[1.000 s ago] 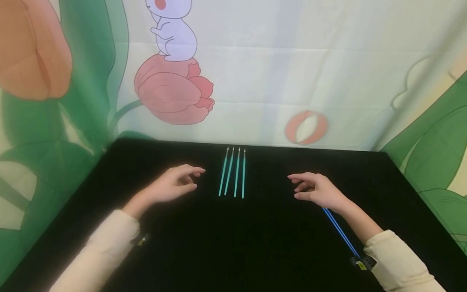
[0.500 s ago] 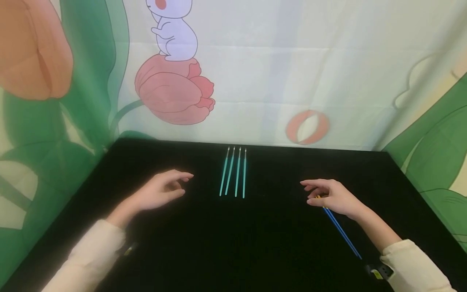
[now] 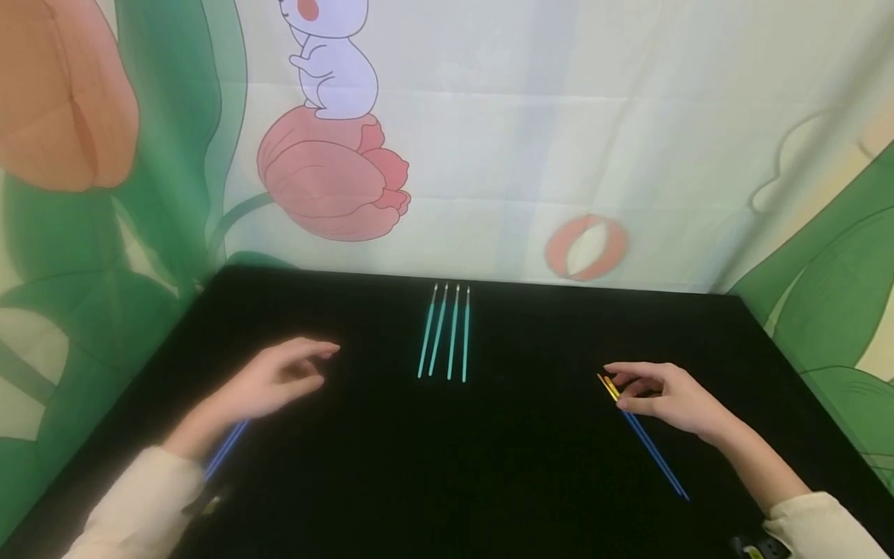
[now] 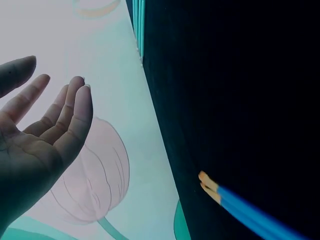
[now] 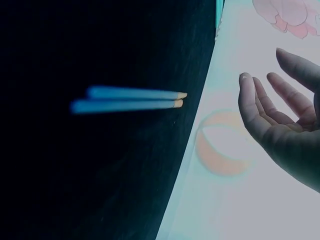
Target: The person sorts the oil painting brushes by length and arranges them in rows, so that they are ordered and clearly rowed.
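My left hand (image 3: pixel 279 376) hovers over the left of the black table, fingers loosely bent and holding nothing. Two blue paintbrushes (image 3: pixel 226 450) lie beneath that forearm, partly hidden; the left wrist view shows their orange-tan tips. On the other side, my right hand (image 3: pixel 670 396) is above the table, relaxed, with nothing in its grasp. Its fingertips overlap the yellow ends of another pair of blue paintbrushes (image 3: pixel 655 454) in the head view, while the right wrist view shows a gap between hand and brushes (image 5: pixel 130 105). Several teal paintbrushes (image 3: pixel 452 341) lie side by side, tips pointing away, between the hands.
The black tabletop (image 3: pixel 447 466) ends at the back against a hanging cloth (image 3: pixel 482 155) printed with flowers and a white animal. More printed cloth rises at both sides. Dark wrist-worn devices sit at both cream sleeves (image 3: pixel 136 501).
Both hands have drawn apart and back toward the person, the left going left, the right going right. The left pair of blue brushes and the right pair's yellow ends have come into view.
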Available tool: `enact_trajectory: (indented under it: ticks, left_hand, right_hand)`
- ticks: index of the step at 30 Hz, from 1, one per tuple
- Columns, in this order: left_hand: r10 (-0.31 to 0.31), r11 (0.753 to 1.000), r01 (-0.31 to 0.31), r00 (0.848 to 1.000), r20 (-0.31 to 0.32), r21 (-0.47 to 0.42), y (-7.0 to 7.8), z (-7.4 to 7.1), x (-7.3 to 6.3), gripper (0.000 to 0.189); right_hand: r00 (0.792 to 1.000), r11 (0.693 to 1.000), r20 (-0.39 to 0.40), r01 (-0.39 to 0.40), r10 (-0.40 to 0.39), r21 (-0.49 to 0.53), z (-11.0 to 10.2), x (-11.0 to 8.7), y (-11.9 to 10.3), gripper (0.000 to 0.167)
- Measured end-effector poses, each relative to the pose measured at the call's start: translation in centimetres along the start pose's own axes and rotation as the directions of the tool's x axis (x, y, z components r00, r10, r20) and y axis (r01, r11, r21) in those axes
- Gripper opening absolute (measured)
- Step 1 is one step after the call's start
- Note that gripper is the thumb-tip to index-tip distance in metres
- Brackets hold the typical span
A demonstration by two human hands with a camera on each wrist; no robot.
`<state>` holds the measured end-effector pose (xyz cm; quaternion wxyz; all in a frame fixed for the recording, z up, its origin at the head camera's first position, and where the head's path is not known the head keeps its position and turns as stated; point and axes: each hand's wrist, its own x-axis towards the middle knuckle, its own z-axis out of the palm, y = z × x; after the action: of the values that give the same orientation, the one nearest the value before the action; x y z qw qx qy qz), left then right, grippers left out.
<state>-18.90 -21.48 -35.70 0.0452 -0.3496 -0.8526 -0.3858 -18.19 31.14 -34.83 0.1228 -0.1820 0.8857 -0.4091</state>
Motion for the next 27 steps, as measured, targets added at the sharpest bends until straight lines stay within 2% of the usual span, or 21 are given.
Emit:
enact_trajectory:
  ticks: [15, 20, 27]
  left_hand:
    - [-0.01, 1.0, 0.01, 0.999, -0.049, 0.019, -0.7, -1.2, -2.6, 0.045]
    - [-0.085, 0.996, 0.085, 0.996, -0.008, 0.001, -1.3, -1.6, -3.7, 0.045]
    - [-0.191, 0.975, 0.2, 0.977, 0.091, -0.099, -2.8, -2.4, -5.3, 0.05]
  right_hand:
    - [0.996, 0.996, -0.033, -0.081, 0.08, -0.032, 0.0, -1.6, 2.0, 0.054]
    - [0.995, 0.995, -0.03, -0.098, 0.097, -0.029, -0.1, -1.9, 2.7, 0.055]
    - [0.993, 0.993, -0.027, -0.119, 0.119, -0.01, 0.0, -2.3, 3.8, 0.056]
